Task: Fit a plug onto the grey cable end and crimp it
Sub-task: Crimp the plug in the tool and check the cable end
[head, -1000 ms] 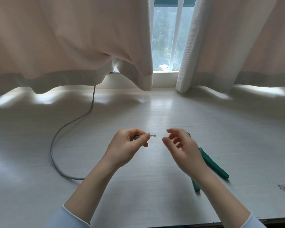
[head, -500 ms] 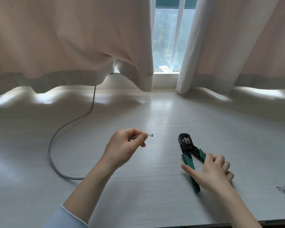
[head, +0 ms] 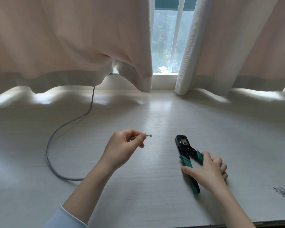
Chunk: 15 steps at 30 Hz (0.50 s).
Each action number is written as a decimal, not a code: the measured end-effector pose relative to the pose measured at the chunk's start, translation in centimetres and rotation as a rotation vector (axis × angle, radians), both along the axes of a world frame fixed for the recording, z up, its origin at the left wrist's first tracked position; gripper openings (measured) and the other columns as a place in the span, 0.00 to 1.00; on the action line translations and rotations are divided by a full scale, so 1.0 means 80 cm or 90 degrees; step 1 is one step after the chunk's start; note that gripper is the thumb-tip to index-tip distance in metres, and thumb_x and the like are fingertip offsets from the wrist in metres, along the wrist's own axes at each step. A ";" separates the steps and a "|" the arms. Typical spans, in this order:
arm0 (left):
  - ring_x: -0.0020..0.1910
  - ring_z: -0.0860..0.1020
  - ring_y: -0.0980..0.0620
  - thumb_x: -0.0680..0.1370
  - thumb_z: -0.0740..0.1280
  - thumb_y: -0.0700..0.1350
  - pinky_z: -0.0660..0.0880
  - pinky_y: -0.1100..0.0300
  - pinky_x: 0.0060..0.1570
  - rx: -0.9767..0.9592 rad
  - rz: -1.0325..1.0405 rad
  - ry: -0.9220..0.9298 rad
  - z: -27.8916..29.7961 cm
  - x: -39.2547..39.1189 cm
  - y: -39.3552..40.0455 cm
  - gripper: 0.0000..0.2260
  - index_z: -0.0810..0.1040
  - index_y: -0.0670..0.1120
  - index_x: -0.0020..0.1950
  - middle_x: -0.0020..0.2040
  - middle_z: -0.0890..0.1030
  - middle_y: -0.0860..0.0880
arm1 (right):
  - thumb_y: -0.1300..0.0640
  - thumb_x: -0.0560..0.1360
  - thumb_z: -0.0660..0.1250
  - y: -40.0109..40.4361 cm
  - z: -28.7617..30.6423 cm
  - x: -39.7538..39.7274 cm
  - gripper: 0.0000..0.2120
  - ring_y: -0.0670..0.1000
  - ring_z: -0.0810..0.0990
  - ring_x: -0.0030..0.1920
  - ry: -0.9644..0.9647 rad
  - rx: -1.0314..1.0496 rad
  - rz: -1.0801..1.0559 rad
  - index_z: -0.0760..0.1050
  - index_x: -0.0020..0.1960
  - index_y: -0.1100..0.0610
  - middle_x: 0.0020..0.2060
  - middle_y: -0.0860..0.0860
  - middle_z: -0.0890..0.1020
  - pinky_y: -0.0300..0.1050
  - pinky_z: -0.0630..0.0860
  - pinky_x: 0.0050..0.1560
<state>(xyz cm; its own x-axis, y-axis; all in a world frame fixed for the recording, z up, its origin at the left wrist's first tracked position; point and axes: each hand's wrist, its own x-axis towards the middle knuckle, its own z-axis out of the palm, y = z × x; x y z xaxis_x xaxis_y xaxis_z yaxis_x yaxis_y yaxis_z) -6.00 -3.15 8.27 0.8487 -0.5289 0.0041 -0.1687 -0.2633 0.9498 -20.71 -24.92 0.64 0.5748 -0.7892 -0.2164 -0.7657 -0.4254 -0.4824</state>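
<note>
Left hand (head: 122,146): pinches the cable (head: 59,129) end, clear plug (head: 149,135) fitted, above the desk (head: 138,195), as before.
Right hand (head: 209,170): grip now curled round the crimper (head: 187,155) handles; tool lies flat.

The grey cable (head: 53,155) loops across the white table (head: 138,195) from under the curtain, its end carrying a clear plug (head: 149,135) raised off the surface, while the green-handled crimping tool (head: 187,159) lies flat, handles splayed.
</note>
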 end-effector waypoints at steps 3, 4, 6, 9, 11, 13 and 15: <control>0.29 0.72 0.60 0.76 0.70 0.52 0.65 0.71 0.28 0.003 0.002 -0.001 -0.001 0.000 -0.001 0.07 0.83 0.52 0.40 0.33 0.84 0.56 | 0.37 0.59 0.71 -0.004 0.007 -0.003 0.30 0.53 0.63 0.52 -0.053 0.052 -0.004 0.62 0.55 0.43 0.48 0.49 0.68 0.47 0.63 0.53; 0.29 0.71 0.60 0.76 0.70 0.52 0.65 0.71 0.28 0.004 0.001 -0.002 -0.001 0.000 -0.001 0.07 0.83 0.52 0.40 0.33 0.84 0.56 | 0.36 0.58 0.71 -0.004 0.010 -0.004 0.30 0.53 0.65 0.52 -0.081 0.077 -0.007 0.63 0.55 0.43 0.49 0.48 0.70 0.48 0.64 0.53; 0.28 0.71 0.60 0.75 0.70 0.52 0.64 0.72 0.28 0.002 0.002 -0.001 -0.001 0.000 -0.001 0.07 0.83 0.52 0.40 0.32 0.84 0.56 | 0.37 0.58 0.72 -0.004 0.017 -0.004 0.31 0.52 0.70 0.54 -0.150 0.145 -0.012 0.65 0.55 0.44 0.48 0.45 0.74 0.51 0.69 0.55; 0.28 0.71 0.62 0.75 0.70 0.52 0.65 0.73 0.28 -0.001 0.004 0.000 0.000 0.000 -0.001 0.07 0.83 0.52 0.40 0.32 0.83 0.56 | 0.39 0.57 0.75 -0.001 0.031 -0.001 0.31 0.49 0.77 0.53 -0.256 0.261 -0.009 0.68 0.56 0.46 0.49 0.47 0.76 0.47 0.74 0.45; 0.28 0.72 0.62 0.76 0.70 0.52 0.65 0.73 0.28 -0.003 0.005 0.002 0.001 0.001 -0.001 0.07 0.83 0.52 0.40 0.32 0.83 0.56 | 0.39 0.56 0.76 0.001 0.038 0.002 0.32 0.47 0.77 0.53 -0.297 0.303 0.001 0.69 0.55 0.46 0.50 0.48 0.77 0.41 0.71 0.39; 0.31 0.73 0.60 0.75 0.70 0.52 0.66 0.70 0.30 -0.003 0.007 0.004 0.002 0.002 -0.001 0.07 0.83 0.52 0.40 0.33 0.84 0.56 | 0.38 0.55 0.77 0.002 0.042 0.006 0.32 0.46 0.79 0.52 -0.321 0.336 0.003 0.70 0.55 0.45 0.51 0.48 0.78 0.40 0.71 0.40; 0.33 0.74 0.58 0.75 0.70 0.52 0.67 0.68 0.32 -0.002 0.007 0.002 0.003 0.002 -0.001 0.07 0.83 0.52 0.40 0.33 0.84 0.55 | 0.36 0.53 0.77 0.002 0.045 0.008 0.32 0.46 0.80 0.51 -0.330 0.368 0.006 0.72 0.53 0.44 0.50 0.49 0.81 0.42 0.72 0.42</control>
<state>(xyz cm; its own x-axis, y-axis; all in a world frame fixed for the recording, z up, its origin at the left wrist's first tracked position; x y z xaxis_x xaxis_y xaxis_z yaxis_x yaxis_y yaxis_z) -5.80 -3.19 8.52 0.8548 -0.5190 0.0032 -0.1624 -0.2616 0.9514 -20.05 -24.74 4.21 0.7213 -0.6272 -0.2938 -0.3788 -0.0020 -0.9255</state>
